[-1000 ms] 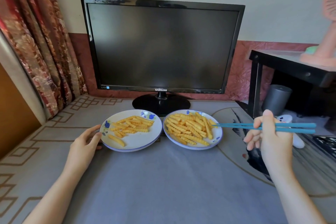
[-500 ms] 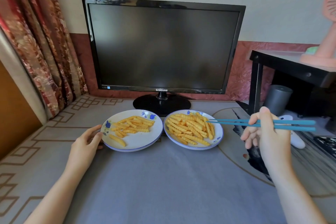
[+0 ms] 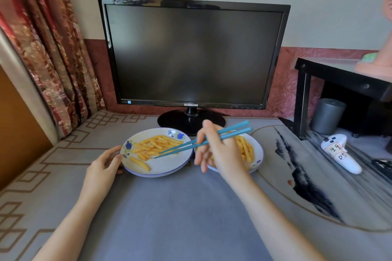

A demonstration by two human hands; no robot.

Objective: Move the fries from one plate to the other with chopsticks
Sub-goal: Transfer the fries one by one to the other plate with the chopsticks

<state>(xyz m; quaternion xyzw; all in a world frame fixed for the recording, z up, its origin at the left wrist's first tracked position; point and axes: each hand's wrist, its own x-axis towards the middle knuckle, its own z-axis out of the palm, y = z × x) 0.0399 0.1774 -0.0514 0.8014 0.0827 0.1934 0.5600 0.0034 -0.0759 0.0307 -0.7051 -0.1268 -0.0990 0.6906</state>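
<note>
Step in hand: you appear to be reaching for a fry on the left plate (image 3: 167, 172). The tips of the teal chopsticks (image 3: 203, 142) hover at the 5 o'clock edge of its pile, and no fry shows between them.
Fries: one heap of fries (image 3: 157, 145) sits on the far half of the left plate, and a lone fry (image 3: 140, 163) lies apart at 7 o'clock. More are piled on the right plate (image 3: 259, 154), which touches the left one at its 3 o'clock and is partly hidden by your arm.
Right hand: your right hand (image 3: 218, 154) grips both chopsticks about midway along, above the seam between the plates.
Left hand: your left hand (image 3: 104, 163) rests relaxed against the left plate's rim at 9 o'clock, holding nothing.
Doing it well: pick one fry at the edge of the heap, not the tangled middle. Set the tips across its width near the centre so it won't pivot. Squeeze lightly, since crinkle fries likely snap.
Carry: lift only enough to clear both rims and travel low toward 3 o'clock.
Risk: a dropped fry lands on the grey table (image 3: 180, 207).
</note>
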